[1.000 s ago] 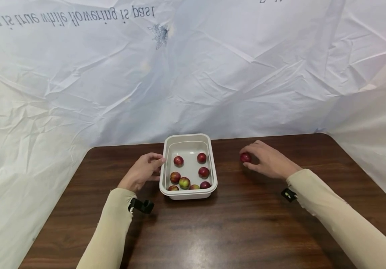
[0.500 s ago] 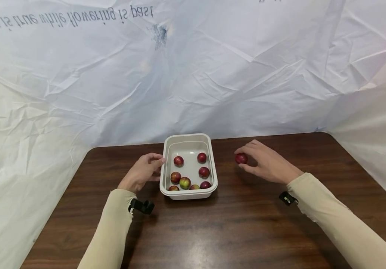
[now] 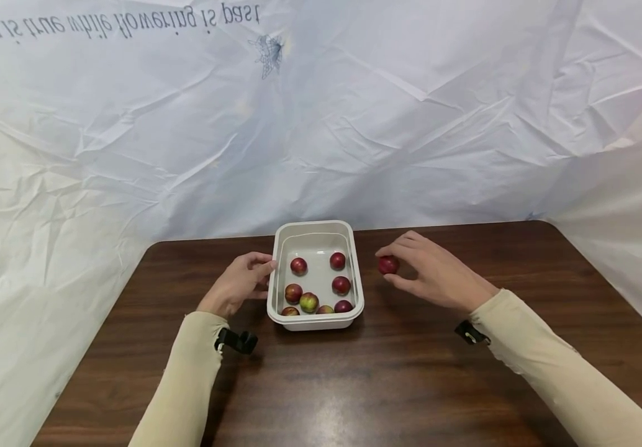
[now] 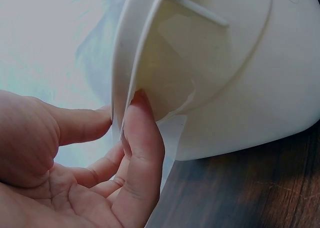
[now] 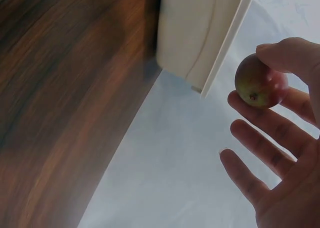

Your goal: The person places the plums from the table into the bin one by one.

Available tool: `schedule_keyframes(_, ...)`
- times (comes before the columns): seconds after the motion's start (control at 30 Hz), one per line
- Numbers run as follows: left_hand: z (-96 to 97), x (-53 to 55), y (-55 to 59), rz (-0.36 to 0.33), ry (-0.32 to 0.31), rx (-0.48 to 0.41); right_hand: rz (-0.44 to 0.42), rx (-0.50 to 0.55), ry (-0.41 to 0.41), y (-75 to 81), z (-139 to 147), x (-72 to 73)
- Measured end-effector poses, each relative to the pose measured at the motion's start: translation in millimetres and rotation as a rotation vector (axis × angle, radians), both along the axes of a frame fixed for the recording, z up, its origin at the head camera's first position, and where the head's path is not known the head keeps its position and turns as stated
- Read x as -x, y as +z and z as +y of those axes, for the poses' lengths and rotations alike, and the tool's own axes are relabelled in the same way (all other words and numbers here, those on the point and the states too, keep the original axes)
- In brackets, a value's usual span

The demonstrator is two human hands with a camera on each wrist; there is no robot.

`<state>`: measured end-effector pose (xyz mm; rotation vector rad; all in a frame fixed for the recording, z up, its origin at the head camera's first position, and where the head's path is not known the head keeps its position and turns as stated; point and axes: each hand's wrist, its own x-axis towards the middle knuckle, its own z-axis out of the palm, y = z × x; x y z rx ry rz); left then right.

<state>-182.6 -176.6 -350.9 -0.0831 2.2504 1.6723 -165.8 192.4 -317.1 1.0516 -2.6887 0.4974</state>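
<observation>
A white plastic tub (image 3: 315, 324) stands toward the back of the table with several red and green plums (image 3: 341, 285) inside. My left hand (image 3: 238, 284) pinches the tub's left rim; in the left wrist view the thumb is on one side of the rim and the index finger (image 4: 142, 148) under it. To the right of the tub, my right hand (image 3: 433, 273) holds one red plum (image 3: 388, 265) between thumb and fingers. The right wrist view shows this plum (image 5: 257, 83) raised near the tub's rim, with the other fingers spread loosely below it.
The dark wooden table (image 3: 321, 385) reaches back to a white printed sheet (image 3: 321, 124) that hangs behind it and at both sides. Black straps (image 3: 236, 341) sit at both wrists, over beige sleeves.
My right hand has moved left toward the tub, carrying the plum with it. The left hand keeps its pinch on the rim, and the tub stays where it was.
</observation>
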Motion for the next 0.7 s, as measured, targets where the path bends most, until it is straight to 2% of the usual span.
schedule_keyframes(0.43,-1.6,1.1,2.0,-0.001,0.009,-0.004,0.034,0.009,0.056,5.1,-18.3,0.8)
schedule_keyframes(0.7,-1.5,1.0,1.7,-0.018,0.009,-0.011,0.017,0.022,0.076,5.6,-29.4,-0.8)
